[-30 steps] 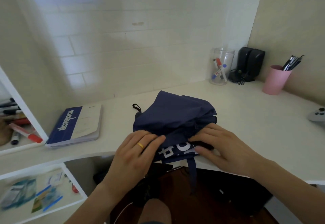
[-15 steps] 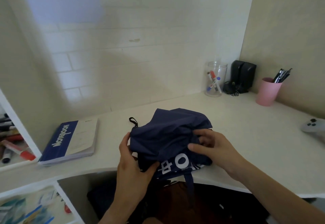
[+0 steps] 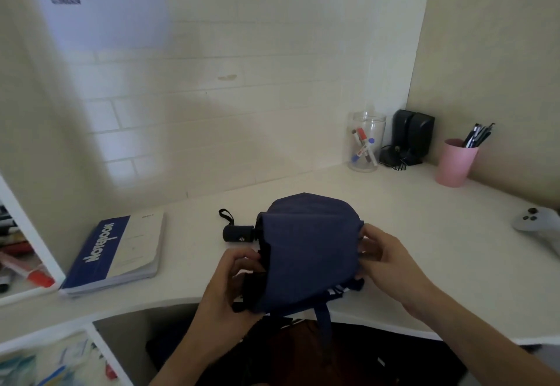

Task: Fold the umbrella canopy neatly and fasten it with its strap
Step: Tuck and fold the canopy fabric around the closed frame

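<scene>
The navy umbrella canopy (image 3: 309, 252) sits at the near edge of the white desk (image 3: 424, 234), bunched into a soft dome between both hands. The left hand (image 3: 230, 282) pinches the folds on the canopy's left side, fingers curled into the dark pleats; the right hand (image 3: 385, 258) grips the fabric edge on the opposite side, thumb and fingers closed on it. The cloth looks thin, matte and limp — light to lift, but apt to slide and billow out of any fold that is not pinned, so I judge it is best held at the rib lines and pressed flat panel by panel rather than grabbed by loose cloth. The short black handle (image 3: 238, 233), a hard cylinder with a small wrist loop (image 3: 226, 216), pokes out to the left and gives a firm point to steady against. A narrow navy strap (image 3: 322, 322) hangs over the desk edge below the bundle — not yet wrapped round. White lettering shows at the lower hem, partly hidden.
</scene>
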The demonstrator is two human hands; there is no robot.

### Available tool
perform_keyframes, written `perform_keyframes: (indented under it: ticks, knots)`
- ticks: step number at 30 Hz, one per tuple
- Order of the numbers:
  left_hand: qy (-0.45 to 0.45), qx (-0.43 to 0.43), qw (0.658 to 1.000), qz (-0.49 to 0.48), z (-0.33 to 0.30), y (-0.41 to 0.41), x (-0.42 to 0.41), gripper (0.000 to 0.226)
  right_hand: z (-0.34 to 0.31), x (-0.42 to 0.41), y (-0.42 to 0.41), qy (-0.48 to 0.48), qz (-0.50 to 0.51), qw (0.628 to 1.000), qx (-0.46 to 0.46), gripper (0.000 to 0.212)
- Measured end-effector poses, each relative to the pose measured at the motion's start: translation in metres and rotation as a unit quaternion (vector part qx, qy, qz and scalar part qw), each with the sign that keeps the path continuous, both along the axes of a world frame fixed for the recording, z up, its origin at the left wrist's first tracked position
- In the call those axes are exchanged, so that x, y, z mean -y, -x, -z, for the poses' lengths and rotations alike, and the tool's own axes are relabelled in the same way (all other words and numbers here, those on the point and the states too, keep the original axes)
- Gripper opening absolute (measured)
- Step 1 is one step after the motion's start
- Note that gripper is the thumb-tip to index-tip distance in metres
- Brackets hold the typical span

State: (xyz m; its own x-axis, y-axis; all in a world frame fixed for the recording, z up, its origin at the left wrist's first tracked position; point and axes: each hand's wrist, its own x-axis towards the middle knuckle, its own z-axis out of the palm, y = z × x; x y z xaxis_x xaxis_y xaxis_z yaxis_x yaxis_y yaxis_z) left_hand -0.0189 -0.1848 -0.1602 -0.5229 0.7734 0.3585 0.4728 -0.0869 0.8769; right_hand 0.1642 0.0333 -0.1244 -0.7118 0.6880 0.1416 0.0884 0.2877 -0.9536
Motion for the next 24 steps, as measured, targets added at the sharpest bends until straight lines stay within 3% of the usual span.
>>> perform_keyframes:
  ticks: [3, 6, 9, 13, 17, 20, 24]
  knots:
    - [0.038, -0.009, 0.999, 0.028, -0.009, -0.001, 0.001, 0.044, -0.005, 0.002, -0.003, -0.025, -0.049, 0.998, -0.002, 0.023]
    - [0.014, -0.003, 0.999, -0.049, -0.012, -0.007, -0.005, 0.007, -0.002, -0.002, 0.002, -0.055, -0.030, 0.998, 0.017, 0.009]
    - [0.023, 0.040, 0.995, -0.084, -0.013, -0.004, -0.005, 0.024, 0.004, -0.010, 0.004, -0.052, -0.015, 0.998, 0.036, 0.013]
    - [0.037, 0.004, 0.996, -0.081, -0.016, 0.002, -0.010, 0.021, 0.008, -0.015, -0.002, -0.031, -0.045, 0.998, 0.028, 0.004]
    - [0.069, -0.045, 0.991, -0.104, -0.017, 0.008, -0.011, 0.027, 0.009, -0.015, -0.005, -0.140, -0.040, 0.989, 0.011, 0.034]
    - [0.084, -0.057, 0.989, -0.108, -0.007, 0.012, -0.003, 0.012, 0.016, -0.013, -0.007, -0.159, -0.054, 0.986, 0.012, 0.036]
    - [0.077, -0.137, 0.983, -0.097, -0.005, 0.003, -0.001, 0.030, 0.017, -0.014, -0.005, -0.227, -0.039, 0.969, 0.088, 0.038]
